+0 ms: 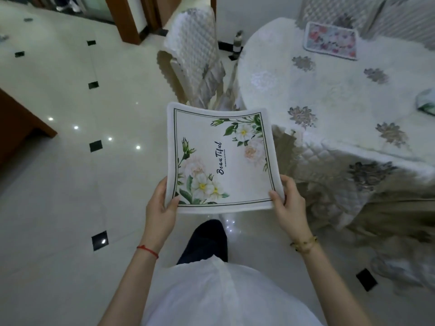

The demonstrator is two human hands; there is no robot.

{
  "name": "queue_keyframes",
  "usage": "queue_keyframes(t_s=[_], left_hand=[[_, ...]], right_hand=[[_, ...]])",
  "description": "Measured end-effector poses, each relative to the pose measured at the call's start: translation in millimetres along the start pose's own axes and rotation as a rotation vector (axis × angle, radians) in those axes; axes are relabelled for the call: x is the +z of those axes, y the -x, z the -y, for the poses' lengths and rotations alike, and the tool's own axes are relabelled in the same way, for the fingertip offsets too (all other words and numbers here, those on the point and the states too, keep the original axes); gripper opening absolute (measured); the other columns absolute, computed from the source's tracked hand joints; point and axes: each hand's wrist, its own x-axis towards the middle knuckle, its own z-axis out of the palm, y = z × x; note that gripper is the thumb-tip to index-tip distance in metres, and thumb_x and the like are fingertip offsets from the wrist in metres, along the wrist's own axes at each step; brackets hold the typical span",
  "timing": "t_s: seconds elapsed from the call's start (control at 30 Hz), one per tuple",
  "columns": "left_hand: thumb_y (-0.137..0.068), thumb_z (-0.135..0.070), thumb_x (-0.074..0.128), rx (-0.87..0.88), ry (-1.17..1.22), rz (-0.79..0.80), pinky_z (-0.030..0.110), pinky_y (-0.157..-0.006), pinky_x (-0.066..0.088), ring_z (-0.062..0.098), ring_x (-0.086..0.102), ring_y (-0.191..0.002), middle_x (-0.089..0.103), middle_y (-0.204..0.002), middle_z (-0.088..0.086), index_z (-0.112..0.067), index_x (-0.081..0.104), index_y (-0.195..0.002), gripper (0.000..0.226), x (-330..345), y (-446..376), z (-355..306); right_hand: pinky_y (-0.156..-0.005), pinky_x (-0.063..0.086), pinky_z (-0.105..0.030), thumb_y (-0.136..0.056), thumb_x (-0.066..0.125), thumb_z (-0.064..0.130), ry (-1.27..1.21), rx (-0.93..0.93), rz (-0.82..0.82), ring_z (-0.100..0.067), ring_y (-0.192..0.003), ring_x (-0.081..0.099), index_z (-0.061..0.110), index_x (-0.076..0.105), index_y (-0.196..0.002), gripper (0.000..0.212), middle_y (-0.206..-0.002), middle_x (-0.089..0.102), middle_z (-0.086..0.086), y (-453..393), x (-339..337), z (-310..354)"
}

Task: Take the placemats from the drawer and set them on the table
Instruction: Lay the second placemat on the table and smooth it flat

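Observation:
A white placemat (pixel 221 158) with green leaves, pale flowers and the word "Beautiful" is held flat in front of me, above the floor. My left hand (pixel 161 208) grips its near left corner and my right hand (pixel 290 203) grips its near right corner. The round table (pixel 334 100) with a white flowered cloth stands to the right, apart from the mat. A second placemat (pixel 330 41) with pink and blue flowers lies on the table's far side. The edge of a third green-patterned mat (pixel 427 102) shows at the right border. No drawer is in view.
A chair (pixel 195 55) with a quilted white cover stands just beyond the held mat, pushed against the table's left side. Another covered chair (pixel 348 175) is at the near right. Wooden furniture (pixel 21 123) juts in at the left. A bottle (pixel 237 43) stands on the glossy tiled floor.

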Motion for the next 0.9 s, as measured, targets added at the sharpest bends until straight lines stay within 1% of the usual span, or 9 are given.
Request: queue_keyframes(t_s=[0.17,0.23,0.3,0.37,0.4,0.53,0.63,0.77,0.9], left_hand=[[-0.091,0.009,0.05,0.05,-0.001,0.104,0.047,-0.11,0.04,0.016,0.052,-0.127,0.055,-0.135,0.002,-0.017,0.047,-0.135,0.051,34.8,-92.0,-32.0],[-0.091,0.009,0.05,0.064,0.001,0.144,0.045,-0.11,0.041,0.013,0.053,-0.125,0.057,-0.133,-0.001,-0.024,0.047,-0.133,0.054,51.7,-127.9,-44.8],[-0.091,0.008,0.05,0.08,0.003,0.196,0.044,-0.108,0.043,0.012,0.055,-0.122,0.059,-0.13,-0.004,-0.03,0.049,-0.13,0.054,70.5,-161.0,-57.3],[-0.091,0.008,0.05,0.105,0.001,0.247,0.042,-0.108,0.043,0.011,0.055,-0.121,0.059,-0.128,-0.007,-0.034,0.049,-0.127,0.055,90.9,-189.9,-69.4],[-0.091,0.008,0.05,0.115,-0.003,0.271,0.041,-0.109,0.042,0.011,0.054,-0.123,0.058,-0.129,-0.008,-0.034,0.049,-0.128,0.056,101.6,-203.1,-74.4],[-0.091,0.009,0.051,0.113,-0.017,0.357,0.045,-0.113,0.037,0.019,0.048,-0.131,0.05,-0.141,0.005,-0.012,0.044,-0.14,0.054,149.0,-249.2,-90.6],[-0.091,0.008,0.05,0.138,-0.031,0.42,0.038,-0.11,0.041,0.014,0.051,-0.126,0.054,-0.135,0.002,-0.017,0.046,-0.135,0.051,189.4,-270.9,-99.8],[-0.09,0.007,0.05,0.155,-0.082,0.452,0.019,-0.101,0.045,-0.013,0.053,-0.11,0.056,-0.122,-0.013,-0.02,0.048,-0.134,0.051,248.5,-293.7,-102.4],[-0.09,0.007,0.048,0.137,-0.088,0.476,0.007,-0.091,0.044,-0.01,0.055,-0.109,0.057,-0.12,-0.017,-0.028,0.048,-0.13,0.053,311.9,-305.5,-101.7]], right_hand=[[-0.066,0.038,0.003,-0.089,0.06,0.005,0.01,0.034,-0.104,0.016,-0.08,0.059,0.018,0.051,-0.12,0.035,-0.097,0.065,0.011,-72.1,-8.5,3.1],[-0.068,0.038,0.003,-0.089,0.059,0.003,0.016,0.04,-0.151,0.01,-0.079,0.059,0.015,0.051,-0.12,0.035,-0.1,0.064,0.007,-101.1,-14.8,3.8],[-0.075,0.046,-0.007,-0.09,0.058,0.004,-0.002,0.064,-0.185,-0.004,-0.086,0.062,0.014,0.049,-0.12,0.033,-0.104,0.064,0.001,-127.6,-21.6,3.1],[-0.078,0.051,-0.026,-0.091,0.056,0.006,-0.025,0.115,-0.211,-0.016,-0.091,0.064,0.015,0.048,-0.12,0.031,-0.106,0.065,-0.002,-149.4,-29.6,1.1],[-0.078,0.051,-0.03,-0.092,0.056,0.006,-0.02,0.13,-0.231,-0.018,-0.092,0.064,0.016,0.048,-0.12,0.031,-0.105,0.065,-0.001,-158.6,-34.5,-0.9],[-0.082,0.046,-0.025,-0.091,0.058,0.006,0.021,0.173,-0.321,-0.017,-0.093,0.062,0.013,0.05,-0.122,0.033,-0.104,0.065,0.001,-192.0,-59.8,-13.8],[-0.082,0.046,-0.024,-0.09,0.058,0.003,0.058,0.194,-0.335,-0.019,-0.094,0.062,0.007,0.049,-0.123,0.034,-0.11,0.067,-0.007,-217.8,-82.3,-32.3],[-0.074,0.044,-0.022,-0.09,0.057,0.003,0.072,0.215,-0.341,-0.022,-0.09,0.064,0.006,0.047,-0.123,0.034,-0.106,0.068,-0.009,-248.9,-114.4,-66.9],[-0.075,0.049,-0.034,-0.092,0.056,0.006,0.078,0.254,-0.312,-0.028,-0.087,0.065,0.009,0.046,-0.123,0.033,-0.101,0.068,-0.011,-277.1,-153.1,-107.6]])
